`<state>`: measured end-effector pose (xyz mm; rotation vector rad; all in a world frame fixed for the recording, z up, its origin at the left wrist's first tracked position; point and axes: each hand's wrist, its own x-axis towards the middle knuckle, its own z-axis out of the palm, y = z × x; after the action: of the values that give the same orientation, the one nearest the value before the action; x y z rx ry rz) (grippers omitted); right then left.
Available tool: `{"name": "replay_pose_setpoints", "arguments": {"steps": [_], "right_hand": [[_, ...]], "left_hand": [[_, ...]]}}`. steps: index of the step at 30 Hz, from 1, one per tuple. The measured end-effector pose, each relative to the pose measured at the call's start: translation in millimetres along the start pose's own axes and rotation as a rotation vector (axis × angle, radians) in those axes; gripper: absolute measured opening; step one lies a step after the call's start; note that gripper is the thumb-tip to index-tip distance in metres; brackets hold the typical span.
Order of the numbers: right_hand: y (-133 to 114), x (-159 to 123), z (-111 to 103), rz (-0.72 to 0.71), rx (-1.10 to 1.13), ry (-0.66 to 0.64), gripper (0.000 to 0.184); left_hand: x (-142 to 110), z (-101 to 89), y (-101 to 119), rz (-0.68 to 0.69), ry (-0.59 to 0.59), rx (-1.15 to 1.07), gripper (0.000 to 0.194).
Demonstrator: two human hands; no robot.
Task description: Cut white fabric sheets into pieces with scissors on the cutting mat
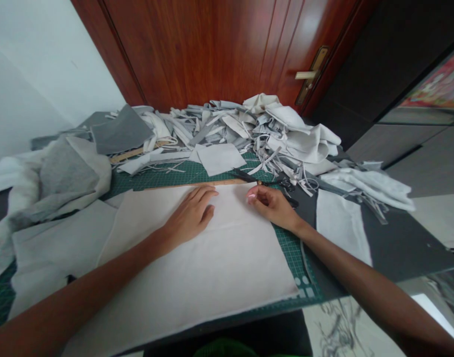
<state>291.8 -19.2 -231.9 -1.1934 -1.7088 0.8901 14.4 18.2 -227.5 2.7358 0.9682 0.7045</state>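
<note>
A large piece of white cloth (219,267) is spread on the green cutting mat (293,248). My left hand (191,213) lies flat on it near the far edge, fingers stretched out. By the far right corner, my right hand (273,206) pinches a small pink piece (251,198), mostly hidden by the fingers. A wooden strip (232,182), like a ruler, runs along the cloth's far edge, partly covered. Just beyond my right hand lie black-handled scissors (284,182), blades pointing left.
A heap of grey and white fabric scraps (227,121) lines the back of the dark table (405,248), before a wooden door (197,49). Bulky cloth (59,173) lies at left. A smaller white piece (342,223) rests on the right. Threads (340,325) litter the floor.
</note>
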Motion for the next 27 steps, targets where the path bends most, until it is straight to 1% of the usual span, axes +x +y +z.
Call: {"name": "replay_pose_setpoints", "arguments": {"steps": [3,7,12,17,19,23,27], "right_hand": [[-0.2,-0.3,-4.4,-0.008,-0.11,-0.019,0.033],[-3.4,-1.2,-7.1,-0.004,-0.132,-0.039,0.035],[-0.3,-1.5,-16.2,-0.029,-0.205,0.006,0.032],[1.3,0.6,-25.0,-0.084,-0.381,0.025,0.029],[-2.2,0.3,-25.8,-0.095,-0.448,0.017,0.027],[-10.4,-1.4,-25.5,-0.089,-0.512,-0.041,0.025],[-12.6,-1.9,-24.1,-0.107,-0.523,-0.093,0.024]], "left_hand": [[-1.1,1.1,1.2,-0.01,-0.01,0.011,0.032],[-4.2,2.9,0.8,-0.06,0.009,0.055,0.037],[-5.8,1.3,3.5,-0.124,0.048,0.1,0.04],[-5.2,-2.6,7.0,-0.153,0.055,0.131,0.04],[-5.4,-3.9,8.8,-0.111,0.051,0.122,0.037],[-7.2,-4.6,16.3,0.035,0.036,0.081,0.032],[-9.4,-2.7,25.0,0.194,-0.084,0.014,0.03]]}}
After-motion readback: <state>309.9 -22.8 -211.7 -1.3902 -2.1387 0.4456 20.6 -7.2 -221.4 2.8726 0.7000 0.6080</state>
